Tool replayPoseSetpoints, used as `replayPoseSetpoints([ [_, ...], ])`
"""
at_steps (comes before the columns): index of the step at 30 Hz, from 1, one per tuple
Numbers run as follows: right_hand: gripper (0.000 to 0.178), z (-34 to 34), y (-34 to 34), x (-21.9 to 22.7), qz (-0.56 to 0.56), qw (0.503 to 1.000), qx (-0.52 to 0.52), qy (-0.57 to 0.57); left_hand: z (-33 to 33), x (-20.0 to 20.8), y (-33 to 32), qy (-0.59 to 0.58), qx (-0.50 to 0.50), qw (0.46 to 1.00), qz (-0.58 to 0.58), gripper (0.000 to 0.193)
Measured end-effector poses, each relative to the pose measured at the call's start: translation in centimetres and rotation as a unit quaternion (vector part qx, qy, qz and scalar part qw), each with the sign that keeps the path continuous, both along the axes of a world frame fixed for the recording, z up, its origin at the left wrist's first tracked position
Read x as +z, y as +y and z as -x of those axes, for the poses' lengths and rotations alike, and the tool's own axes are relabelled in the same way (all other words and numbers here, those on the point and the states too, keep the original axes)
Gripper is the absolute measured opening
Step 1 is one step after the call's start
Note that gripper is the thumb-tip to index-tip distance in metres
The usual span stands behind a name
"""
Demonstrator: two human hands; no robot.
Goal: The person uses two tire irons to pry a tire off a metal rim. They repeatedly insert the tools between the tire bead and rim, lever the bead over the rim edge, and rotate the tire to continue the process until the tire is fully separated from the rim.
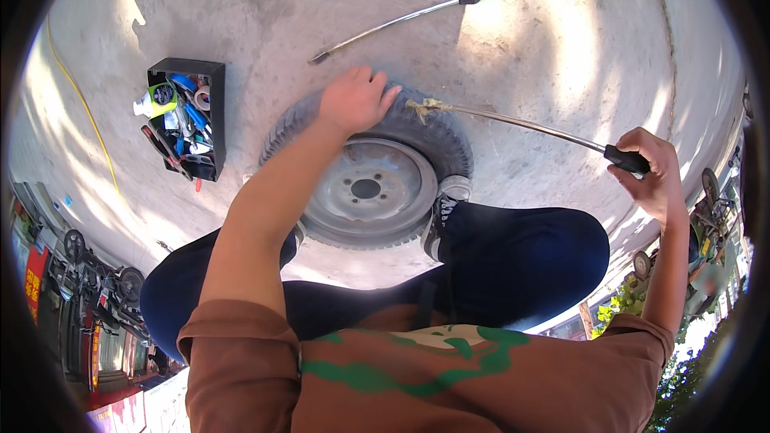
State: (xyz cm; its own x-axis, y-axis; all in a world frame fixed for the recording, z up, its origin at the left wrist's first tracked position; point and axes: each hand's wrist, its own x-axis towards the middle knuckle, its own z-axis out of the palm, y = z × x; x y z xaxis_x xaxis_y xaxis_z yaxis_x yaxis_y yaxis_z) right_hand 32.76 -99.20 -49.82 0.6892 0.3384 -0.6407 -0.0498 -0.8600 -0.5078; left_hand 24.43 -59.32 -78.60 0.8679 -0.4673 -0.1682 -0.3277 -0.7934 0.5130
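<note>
A grey wheel with a black tyre lies on the concrete between my shoes. My left hand holds the far side of the tyre, fingers bent over its edge and thumb out to the right. In my right hand, off to the right, is the black handle of a long pry bar. Its shiny shaft runs left to the tyre. Around its tip, against the tyre, sits a frayed tan tuft; what it is made of I cannot tell. How far the tip goes in is hidden.
A second black-handled bar lies on the concrete beyond the wheel. To the left stands a black toolbox full of tools and a bottle. A yellow cord runs along the far left. Motorbikes are parked at lower left.
</note>
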Motion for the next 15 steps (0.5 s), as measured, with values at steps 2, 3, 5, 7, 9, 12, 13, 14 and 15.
replayPoseSetpoints([
  [2,0.038,-0.5,1.3,-0.4,-0.018,1.000,0.007,0.019,-0.3,-0.3,0.3,0.010,-0.011,1.000,-0.004,0.030],
  [3,0.038,-0.7,1.7,-0.6,-0.027,0.999,0.010,0.028,-0.4,-0.4,0.3,0.009,-0.015,1.000,0.000,0.030],
  [5,0.039,-1.1,2.3,-1.6,-0.040,0.998,0.028,0.032,-0.6,-0.4,0.4,0.006,-0.023,1.000,0.009,0.031],
  [7,0.040,-1.5,3.1,-2.5,-0.036,0.997,0.064,0.019,-0.7,-0.3,0.3,0.022,-0.031,0.999,0.003,0.034],
  [9,0.038,-1.8,3.8,-3.2,-0.057,0.996,0.062,0.014,-0.8,-0.1,0.4,0.028,-0.033,0.999,0.000,0.035],
  [12,0.037,-2.2,4.2,-3.2,-0.063,0.994,0.088,0.015,-0.8,-0.1,0.3,0.022,-0.026,0.999,0.008,0.034],
  [13,0.037,-2.2,4.1,-3.4,-0.057,0.993,0.102,0.017,-0.8,-0.3,0.4,0.020,-0.022,0.999,0.012,0.033],
  [14,0.037,-2.3,3.9,-3.4,-0.052,0.992,0.116,0.017,-0.7,-0.4,0.3,0.015,-0.018,1.000,0.016,0.033],
  [15,0.035,-2.4,4.2,-3.2,-0.048,0.988,0.149,-0.011,-0.7,-0.5,0.3,0.006,-0.016,1.000,0.018,0.032],
])
